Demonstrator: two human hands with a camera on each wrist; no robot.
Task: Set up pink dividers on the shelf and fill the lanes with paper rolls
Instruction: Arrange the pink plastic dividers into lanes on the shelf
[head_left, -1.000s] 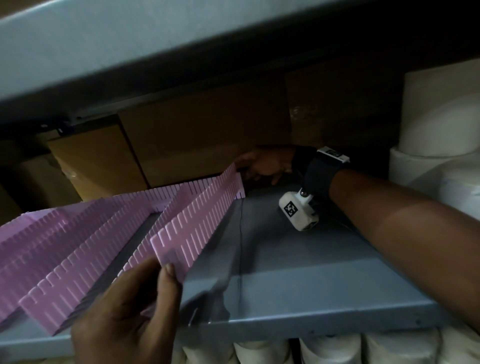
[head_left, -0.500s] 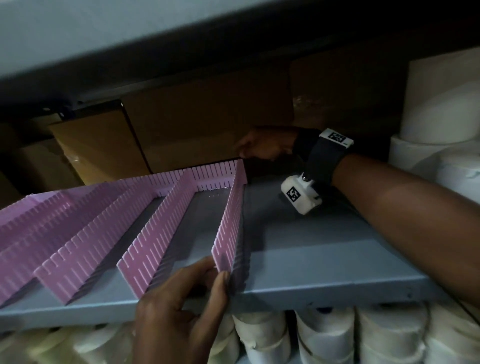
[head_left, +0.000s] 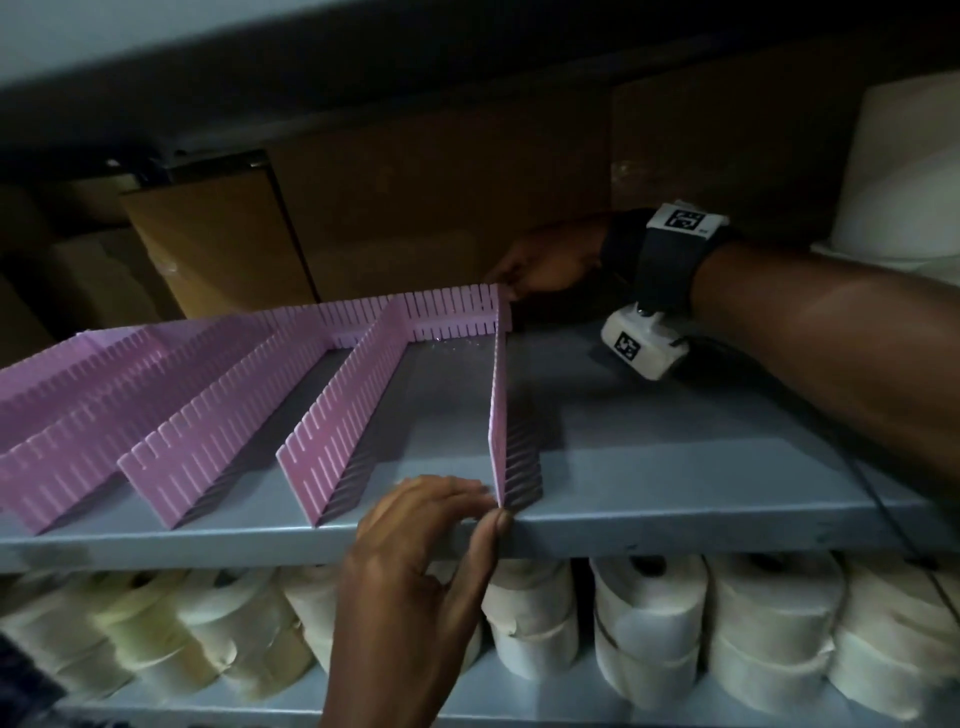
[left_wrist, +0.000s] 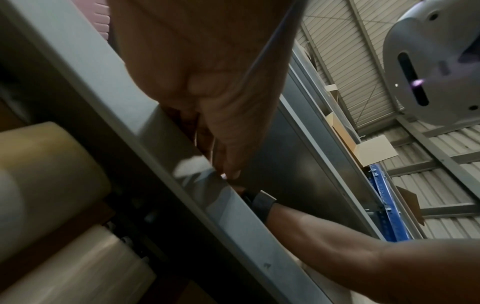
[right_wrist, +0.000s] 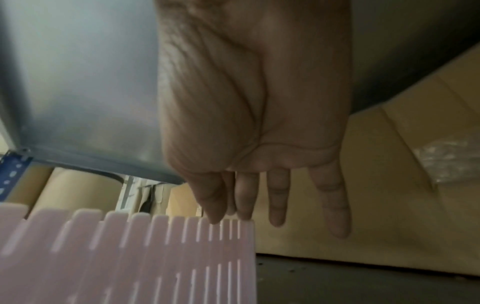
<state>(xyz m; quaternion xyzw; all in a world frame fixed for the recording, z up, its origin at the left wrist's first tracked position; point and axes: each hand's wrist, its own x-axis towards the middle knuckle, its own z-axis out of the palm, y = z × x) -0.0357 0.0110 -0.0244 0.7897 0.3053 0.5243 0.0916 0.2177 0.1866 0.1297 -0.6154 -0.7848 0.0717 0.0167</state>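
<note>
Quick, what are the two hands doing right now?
Left hand: pinches the near end of the rightmost pink divider.
Right hand: open, straight fingers touching the dividers' back corner.

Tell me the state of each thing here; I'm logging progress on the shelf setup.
pink dividers: upright on the shelf, slotted into a rear strip, lanes empty.
shelf: right part bare.
paper rolls: packed on the level below.
left hand: fingertips at the rightmost divider's front end.
right hand: fingers straight, tips at the rear strip's corner.
cardboard boxes: closed, behind the dividers.
</note>
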